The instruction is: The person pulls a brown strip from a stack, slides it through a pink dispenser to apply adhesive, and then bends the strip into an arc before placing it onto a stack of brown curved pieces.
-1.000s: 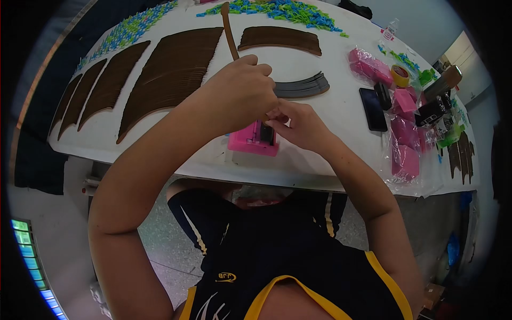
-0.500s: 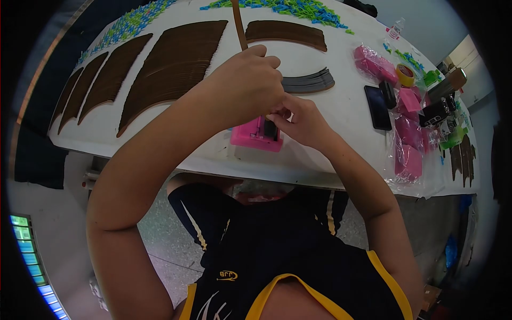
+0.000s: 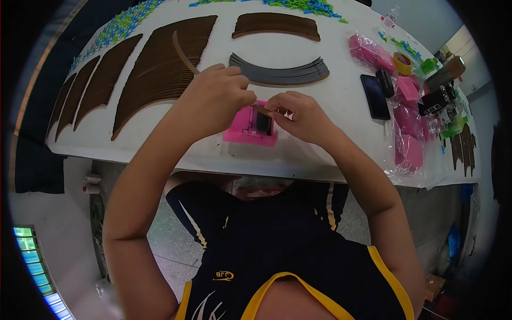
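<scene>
A thin, curved brown strip (image 3: 184,56) passes through my left hand (image 3: 218,96), which is closed around it above the table. Its upper end sticks out past my knuckles, and the lower end (image 3: 261,110) slants toward my right hand (image 3: 301,113). The right fingers are pinched at that lower end. Just beneath both hands sits a small pink box-like device (image 3: 249,140) with a dark block (image 3: 263,125) in its right side. Beyond my hands lies a fanned stack of curved grey strips (image 3: 282,76).
Brown strip stacks lie at the back (image 3: 274,26) and left (image 3: 160,66). Green and blue clips (image 3: 304,10) are heaped along the far edge. On the right are a phone (image 3: 375,97), yellow tape (image 3: 401,64) and pink packages in clear plastic (image 3: 372,52).
My left hand has moved left and toward me, and the brown strip now tilts left. Its lower end shows between the hands, over the pink device. The right hand has shifted slightly.
</scene>
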Demonstrator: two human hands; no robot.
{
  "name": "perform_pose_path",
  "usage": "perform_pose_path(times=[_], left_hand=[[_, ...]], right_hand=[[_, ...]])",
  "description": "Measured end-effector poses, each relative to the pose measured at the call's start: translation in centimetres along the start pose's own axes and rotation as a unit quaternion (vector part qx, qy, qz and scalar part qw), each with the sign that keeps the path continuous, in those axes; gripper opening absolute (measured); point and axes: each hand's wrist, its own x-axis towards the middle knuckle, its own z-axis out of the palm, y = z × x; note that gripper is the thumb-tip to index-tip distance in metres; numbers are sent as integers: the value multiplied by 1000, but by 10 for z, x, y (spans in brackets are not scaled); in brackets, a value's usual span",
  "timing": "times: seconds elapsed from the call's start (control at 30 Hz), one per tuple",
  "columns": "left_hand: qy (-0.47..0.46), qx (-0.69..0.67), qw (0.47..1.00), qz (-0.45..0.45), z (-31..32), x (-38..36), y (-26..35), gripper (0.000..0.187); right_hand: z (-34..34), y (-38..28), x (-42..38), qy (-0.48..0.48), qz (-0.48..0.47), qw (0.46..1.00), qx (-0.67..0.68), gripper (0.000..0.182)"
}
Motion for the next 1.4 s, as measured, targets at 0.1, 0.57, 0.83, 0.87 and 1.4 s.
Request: perform_pose_path(times=[0.1,0.57,0.83,0.87,1.4], left_hand=[[42,-36,998,-11,14,-10,4,11],[88,-92,992,-24,40,-12,17,17],[64,-104,992,-22,38,-12,16,26],[62,-105,992,-24,38,-12,16,26],[93,-124,988,-18,50,-6,25,22]], right_hand=[[-3,5,-4,-8,-21,999,-28,17],[-12,16,-18,-8,-54,996,-67,20],[-13,18,-19,-5,-68,996,-64,25],[-14,19,-20,-2,-70,995,-72,25],[-106,31,-103,-7,74,980,-187,18]])
